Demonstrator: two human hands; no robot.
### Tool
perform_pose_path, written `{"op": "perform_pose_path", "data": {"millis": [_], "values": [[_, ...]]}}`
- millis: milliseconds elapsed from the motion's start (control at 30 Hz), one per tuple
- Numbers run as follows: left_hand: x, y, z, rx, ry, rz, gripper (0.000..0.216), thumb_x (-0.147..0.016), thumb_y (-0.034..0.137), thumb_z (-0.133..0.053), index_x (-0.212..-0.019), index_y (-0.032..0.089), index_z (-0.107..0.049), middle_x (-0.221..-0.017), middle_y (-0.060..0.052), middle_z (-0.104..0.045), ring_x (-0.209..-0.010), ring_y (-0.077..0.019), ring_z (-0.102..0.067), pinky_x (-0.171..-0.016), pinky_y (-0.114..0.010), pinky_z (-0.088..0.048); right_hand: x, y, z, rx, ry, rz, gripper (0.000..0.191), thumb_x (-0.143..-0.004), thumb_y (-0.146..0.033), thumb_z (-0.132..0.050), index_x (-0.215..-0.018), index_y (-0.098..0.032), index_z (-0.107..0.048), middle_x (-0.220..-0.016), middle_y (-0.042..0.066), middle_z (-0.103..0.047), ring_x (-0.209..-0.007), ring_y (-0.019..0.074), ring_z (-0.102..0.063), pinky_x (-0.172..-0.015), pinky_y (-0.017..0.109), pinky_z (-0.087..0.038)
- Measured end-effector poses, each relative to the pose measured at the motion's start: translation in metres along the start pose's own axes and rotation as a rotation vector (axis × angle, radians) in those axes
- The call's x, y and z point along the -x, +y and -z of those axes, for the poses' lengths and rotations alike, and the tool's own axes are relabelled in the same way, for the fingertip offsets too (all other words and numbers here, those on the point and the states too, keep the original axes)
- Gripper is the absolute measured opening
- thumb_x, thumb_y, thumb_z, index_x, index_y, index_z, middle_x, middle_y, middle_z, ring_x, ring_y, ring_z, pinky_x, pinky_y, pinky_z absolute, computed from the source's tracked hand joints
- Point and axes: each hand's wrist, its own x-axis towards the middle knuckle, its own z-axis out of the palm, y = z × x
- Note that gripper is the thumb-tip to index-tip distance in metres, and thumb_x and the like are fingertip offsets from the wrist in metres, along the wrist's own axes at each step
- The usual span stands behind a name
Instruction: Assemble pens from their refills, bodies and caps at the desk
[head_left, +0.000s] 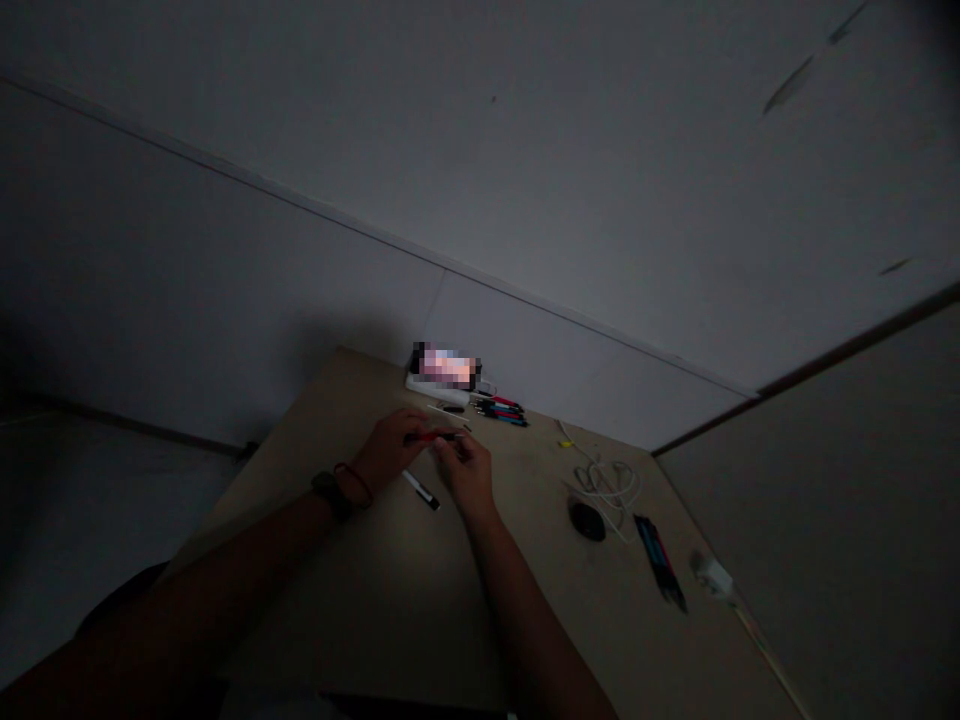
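A red and black pen (430, 437) lies sideways between my two hands over the table (360, 590). My left hand (390, 442) is closed on its left end, and a watch and a cord bracelet are on that wrist. At the other end, the fingers of my right hand (466, 472) pinch the pen near its tip. Below the hands a white and black pen-like piece (422, 491) rests on the tabletop. Just beyond them lies a thin white stick (450, 413). The dim light hides finer detail of the fingertips.
A lit, blurred-out phone screen (447, 367) stands on a white base (439, 392) by the wall. Beside it lie several pens (501, 411). To the right are a black mouse (586, 520), a coiled white cable (600, 488), another pen bundle (660, 562) and a white plug (712, 577).
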Motion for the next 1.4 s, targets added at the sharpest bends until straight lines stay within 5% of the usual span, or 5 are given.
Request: {"op": "perform_pose_path", "data": {"millis": [533,733,1167,1400], "values": [[0.003,0.014,0.002,-0.063,-0.086,0.040,0.012,-0.090,0.026,-0.065,-0.094,0.019,-0.074,-0.092,-0.006,-0.074,-0.089,-0.0209,-0.068,-0.084,-0.033,-0.053,0.002,-0.006,-0.002,0.049,0.116,-0.023,0.039,-0.082,-0.053,-0.068,-0.094,-0.016,-0.073,-0.082,0.005,-0.073,-0.073,0.0182,-0.066,-0.068,0.029,-0.051],[0.003,0.009,-0.001,-0.034,-0.062,0.054,0.016,-0.089,0.029,-0.066,-0.099,0.021,-0.074,-0.097,-0.007,-0.075,-0.092,-0.0214,-0.069,-0.086,-0.034,-0.054,0.001,-0.007,0.001,0.057,0.175,-0.022,0.039,-0.083,-0.056,-0.067,-0.080,-0.018,-0.067,-0.063,-0.001,-0.063,-0.062,0.0145,-0.057,-0.059,0.026,-0.046],[0.001,0.005,-0.001,0.117,0.089,0.188,0.025,-0.093,0.039,-0.055,-0.096,0.020,-0.072,-0.095,-0.007,-0.077,-0.087,-0.0211,-0.072,-0.083,-0.033,-0.056,-0.024,0.026,0.038,-0.369,0.667,-0.205,0.033,-0.078,-0.051,-0.071,-0.080,-0.022,-0.054,-0.062,-0.006,-0.055,-0.050,0.0104,-0.050,-0.045,0.022,-0.040],[-0.011,0.004,0.014,0.338,0.412,0.424,0.055,-0.101,0.056,-0.030,-0.095,0.017,-0.068,-0.084,-0.009,-0.074,-0.081,-0.0200,-0.067,-0.081,-0.035,-0.054,-0.030,0.037,0.057,-0.542,0.710,-0.290,0.021,-0.078,-0.034,-0.070,-0.079,-0.021,-0.053,-0.062,-0.005,-0.057,-0.047,0.0091,-0.052,-0.041,0.020,-0.043]]}}
